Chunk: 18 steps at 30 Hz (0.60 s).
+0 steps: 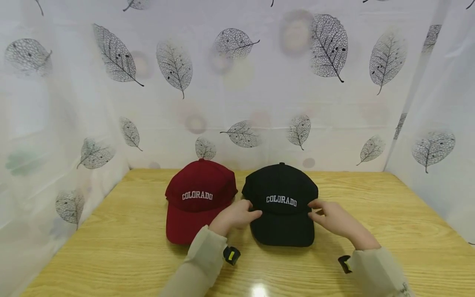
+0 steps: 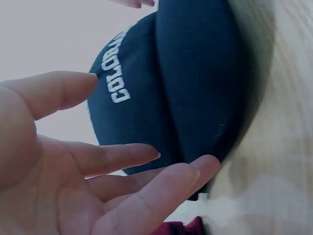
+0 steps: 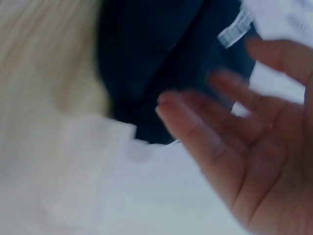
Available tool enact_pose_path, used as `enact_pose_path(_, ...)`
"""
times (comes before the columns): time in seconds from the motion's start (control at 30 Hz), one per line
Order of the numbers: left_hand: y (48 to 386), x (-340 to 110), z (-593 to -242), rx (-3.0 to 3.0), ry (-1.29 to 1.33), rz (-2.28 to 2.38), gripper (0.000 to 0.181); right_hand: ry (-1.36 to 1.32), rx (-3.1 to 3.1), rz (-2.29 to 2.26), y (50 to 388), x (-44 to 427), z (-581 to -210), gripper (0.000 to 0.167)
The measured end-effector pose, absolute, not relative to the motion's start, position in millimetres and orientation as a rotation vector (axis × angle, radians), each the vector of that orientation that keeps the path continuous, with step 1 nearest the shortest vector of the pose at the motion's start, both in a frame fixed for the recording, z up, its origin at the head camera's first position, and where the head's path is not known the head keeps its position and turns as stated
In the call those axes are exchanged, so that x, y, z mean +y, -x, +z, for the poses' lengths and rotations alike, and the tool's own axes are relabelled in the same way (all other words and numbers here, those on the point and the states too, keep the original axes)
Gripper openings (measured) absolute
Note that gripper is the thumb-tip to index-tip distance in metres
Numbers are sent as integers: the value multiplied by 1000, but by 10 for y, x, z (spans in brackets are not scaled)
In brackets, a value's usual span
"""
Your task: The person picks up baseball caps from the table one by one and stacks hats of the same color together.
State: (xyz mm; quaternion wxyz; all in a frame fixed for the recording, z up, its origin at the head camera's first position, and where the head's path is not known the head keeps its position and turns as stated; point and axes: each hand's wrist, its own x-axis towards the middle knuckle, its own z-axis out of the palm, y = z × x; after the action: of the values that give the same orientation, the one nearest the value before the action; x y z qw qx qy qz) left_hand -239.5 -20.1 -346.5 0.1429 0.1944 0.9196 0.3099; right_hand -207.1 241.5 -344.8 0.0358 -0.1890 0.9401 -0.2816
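Note:
A black baseball cap [image 1: 282, 185] with COLORADO in white letters stands on the table, its brim toward me. My left hand [image 1: 237, 213] is at its left side, and my right hand [image 1: 332, 218] is at its right side. In the left wrist view, the left hand [image 2: 63, 181] has its fingers spread beside the black cap [image 2: 200, 73], thumb apart from them. The right wrist view shows the right hand [image 3: 259, 147] with fingers extended near the cap [image 3: 142, 63]; neither hand grips it. Whether the fingertips touch the fabric I cannot tell.
A dark red cap [image 1: 200, 181], also lettered COLORADO, stands on the left, its brim partly behind my left forearm. Both caps are on a light wooden table [image 1: 111, 247]. A pale curtain [image 1: 259, 82] with leaf prints hangs behind and at the sides.

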Motion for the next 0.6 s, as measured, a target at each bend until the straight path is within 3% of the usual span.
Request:
enact_pose_path(0.2, 2440, -174, -3585, 2577, -484, 985, 46, 253, 2575, -1172, 2169, 2576, -3577, 52)
enact_pose_path(0.4, 2467, -143, -3653, 2428, -376, 1204, 41, 285, 2507, -1251, 2201, 2592, -3618, 46)
enact_pose_path(0.6, 2490, -130, -3685, 2468, -464, 1123, 47, 296, 2543, -1197, 2191, 2560, -3607, 52)
